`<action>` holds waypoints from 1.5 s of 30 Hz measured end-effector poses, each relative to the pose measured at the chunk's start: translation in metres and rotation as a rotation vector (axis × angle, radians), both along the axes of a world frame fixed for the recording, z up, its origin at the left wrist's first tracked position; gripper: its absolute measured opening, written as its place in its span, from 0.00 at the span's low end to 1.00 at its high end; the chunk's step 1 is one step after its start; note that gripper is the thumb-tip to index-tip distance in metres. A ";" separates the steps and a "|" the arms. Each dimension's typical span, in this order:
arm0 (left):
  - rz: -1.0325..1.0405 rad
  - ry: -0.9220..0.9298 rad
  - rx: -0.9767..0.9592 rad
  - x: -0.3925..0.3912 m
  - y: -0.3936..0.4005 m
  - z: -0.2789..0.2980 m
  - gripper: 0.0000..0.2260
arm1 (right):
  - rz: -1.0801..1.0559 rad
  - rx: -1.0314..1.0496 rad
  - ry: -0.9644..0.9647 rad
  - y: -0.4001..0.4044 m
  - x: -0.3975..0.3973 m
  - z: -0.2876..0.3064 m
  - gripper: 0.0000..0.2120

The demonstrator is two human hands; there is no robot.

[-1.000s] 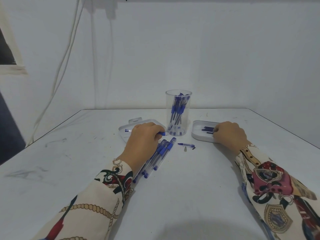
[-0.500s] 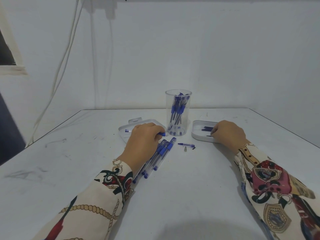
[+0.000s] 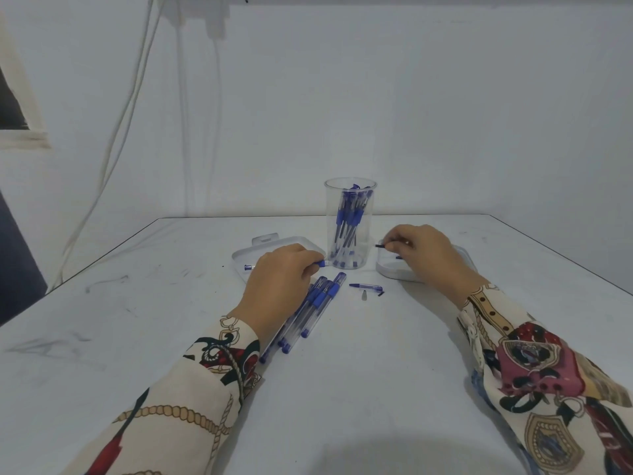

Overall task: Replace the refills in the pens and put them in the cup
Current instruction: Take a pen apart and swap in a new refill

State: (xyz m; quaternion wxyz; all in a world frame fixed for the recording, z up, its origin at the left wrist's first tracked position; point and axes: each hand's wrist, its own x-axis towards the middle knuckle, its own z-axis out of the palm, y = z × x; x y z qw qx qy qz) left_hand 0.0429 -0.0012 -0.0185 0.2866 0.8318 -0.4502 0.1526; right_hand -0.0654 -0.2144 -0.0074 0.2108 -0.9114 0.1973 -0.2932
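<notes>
A clear plastic cup (image 3: 350, 197) stands at the table's middle back with several blue pens inside. My left hand (image 3: 279, 279) rests over a pen barrel (image 3: 249, 267) and grips it; the barrel's blue end pokes out by my fingertips. Under my left wrist lie several clear pens (image 3: 320, 298) with blue grips, side by side. My right hand (image 3: 424, 253) is raised just above the right white tray (image 3: 385, 269) and pinches a thin dark refill (image 3: 379, 246). A blue pen cap (image 3: 365, 286) and a small grey tip (image 3: 364, 295) lie between the hands.
A second white tray (image 3: 265, 242) sits left of the cup, behind my left hand. White cables (image 3: 120, 132) hang down the wall at the left. The table's right edge (image 3: 561, 258) runs diagonally past my right arm.
My right hand has lifted out of the right tray with a dark refill pinched in its fingers and shifted slightly left. My left hand has stayed on the pen barrel.
</notes>
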 end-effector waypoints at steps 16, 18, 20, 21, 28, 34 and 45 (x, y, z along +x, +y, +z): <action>0.027 0.022 0.052 -0.003 -0.004 0.000 0.15 | 0.167 -0.005 0.035 0.029 0.005 0.000 0.07; 0.021 0.022 0.047 -0.003 -0.004 0.000 0.15 | 0.172 -0.006 0.032 0.030 0.005 0.000 0.06; 0.020 0.034 0.040 -0.003 -0.004 0.000 0.14 | 0.173 -0.005 0.031 0.031 0.005 0.000 0.06; 0.020 0.041 0.035 -0.003 -0.004 0.000 0.14 | 0.173 -0.006 0.031 0.031 0.005 0.000 0.06; 0.027 0.049 0.035 -0.006 -0.003 0.002 0.15 | 0.159 0.016 0.019 0.028 0.004 0.000 0.10; 0.034 0.058 0.052 -0.008 -0.005 0.004 0.15 | 0.158 0.027 0.036 0.030 0.004 0.000 0.09; 0.010 -0.011 0.073 -0.005 -0.005 0.001 0.13 | 0.152 -0.154 0.039 0.036 0.004 0.002 0.07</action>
